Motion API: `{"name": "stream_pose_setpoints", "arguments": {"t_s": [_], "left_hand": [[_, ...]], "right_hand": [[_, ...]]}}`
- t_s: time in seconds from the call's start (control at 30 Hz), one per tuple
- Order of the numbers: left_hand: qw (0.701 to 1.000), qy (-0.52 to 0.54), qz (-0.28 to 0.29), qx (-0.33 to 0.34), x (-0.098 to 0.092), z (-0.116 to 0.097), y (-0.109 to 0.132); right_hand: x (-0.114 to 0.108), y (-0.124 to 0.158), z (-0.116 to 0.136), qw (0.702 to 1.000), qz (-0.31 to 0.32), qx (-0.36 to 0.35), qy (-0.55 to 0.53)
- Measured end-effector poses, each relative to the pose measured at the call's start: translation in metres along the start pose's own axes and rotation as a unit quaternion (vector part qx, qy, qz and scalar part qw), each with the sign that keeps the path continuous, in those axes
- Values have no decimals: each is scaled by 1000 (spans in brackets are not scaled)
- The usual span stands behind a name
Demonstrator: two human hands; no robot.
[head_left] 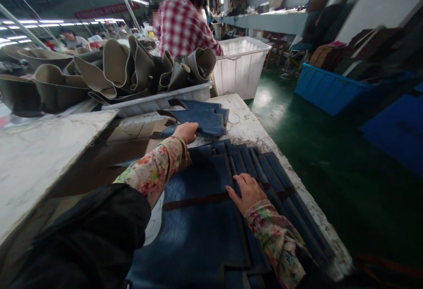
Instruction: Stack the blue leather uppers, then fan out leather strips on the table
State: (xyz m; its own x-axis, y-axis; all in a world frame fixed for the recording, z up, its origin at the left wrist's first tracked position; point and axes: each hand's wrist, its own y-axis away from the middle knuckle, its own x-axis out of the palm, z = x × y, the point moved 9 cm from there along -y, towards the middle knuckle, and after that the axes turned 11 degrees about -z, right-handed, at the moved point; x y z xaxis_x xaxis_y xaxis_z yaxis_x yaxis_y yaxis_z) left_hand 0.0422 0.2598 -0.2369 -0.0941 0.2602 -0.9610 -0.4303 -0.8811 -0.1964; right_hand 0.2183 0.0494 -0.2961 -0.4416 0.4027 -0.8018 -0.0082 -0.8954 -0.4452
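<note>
Dark blue leather-like panels with brown strips lie overlapped in a fanned stack point(198, 231) on the worn white table. Beyond it is a smaller pile of similar blue pieces point(208, 119) with brown curved ends. My left hand point(187, 131) reaches to the near side of that pile, its fingers curled closed on a blue panel; the fingertips are partly hidden. Over the right part of the fanned stack rests my right hand point(247, 190), fingers spread and holding nothing. Both forearms wear floral sleeves.
Curled grey-brown pieces point(115, 66) fill a low white tray point(165, 100) behind the pile. A co-worker in a checked shirt point(185, 27) bends beside a tall white bin point(238, 68). Blue bins point(330, 88) stand on the green floor, right of the table's chipped edge point(274, 143).
</note>
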Motion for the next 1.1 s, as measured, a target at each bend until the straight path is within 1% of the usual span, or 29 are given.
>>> {"name": "stream_pose_setpoints", "arguments": {"t_s": [0.1,0.17,0.23,0.3,0.4,0.47,0.53,0.63,0.7,0.77,0.83,0.87,0.9,0.97,1.03,1.1], "left_hand": [[997,12,-46,-55,-10,16,-9],[994,19,-79,-79,-9,19,-12],[990,38,-105,-83,-2,11,-14],[988,73,-121,-62,8,-5,-15],[986,109,-117,-37,20,-27,-16],[988,97,-103,-56,23,-31,-18],[988,77,-96,-88,23,-31,-20],[986,53,-107,-120,20,-32,-24],[986,45,-124,-107,18,-39,-28],[986,44,-142,-70,15,-52,-32],[985,50,-161,-38,10,-64,-35],[983,54,-172,-33,5,-66,-36],[980,59,-185,-38,-1,-66,-37],[970,70,-222,-76,-16,-54,-38],[950,88,-271,-131,-33,-31,-36],[922,112,-316,-192,-46,-2,-30]], "right_hand": [[0,0,1,1000,-2,-6,-5],[0,0,1,1000,-1,-7,-7],[0,0,1,1000,-3,-7,-11],[-1,0,0,1000,-7,-3,-14],[1,0,0,1000,-7,-1,-19],[1,-1,0,1000,-7,0,-17],[0,-1,0,1000,-10,0,-12],[-1,-2,0,1000,-17,0,-7],[-1,-2,0,1000,-19,-3,-5],[0,-2,0,1000,-20,-5,-5],[2,-1,-1,1000,-17,-4,-7],[2,-1,-1,1000,-14,-1,-9],[3,-1,-1,1000,-10,1,-12],[4,-1,-2,1000,-2,4,-17],[3,-1,-1,1000,5,4,-18],[2,-1,0,1000,8,2,-17]]}}
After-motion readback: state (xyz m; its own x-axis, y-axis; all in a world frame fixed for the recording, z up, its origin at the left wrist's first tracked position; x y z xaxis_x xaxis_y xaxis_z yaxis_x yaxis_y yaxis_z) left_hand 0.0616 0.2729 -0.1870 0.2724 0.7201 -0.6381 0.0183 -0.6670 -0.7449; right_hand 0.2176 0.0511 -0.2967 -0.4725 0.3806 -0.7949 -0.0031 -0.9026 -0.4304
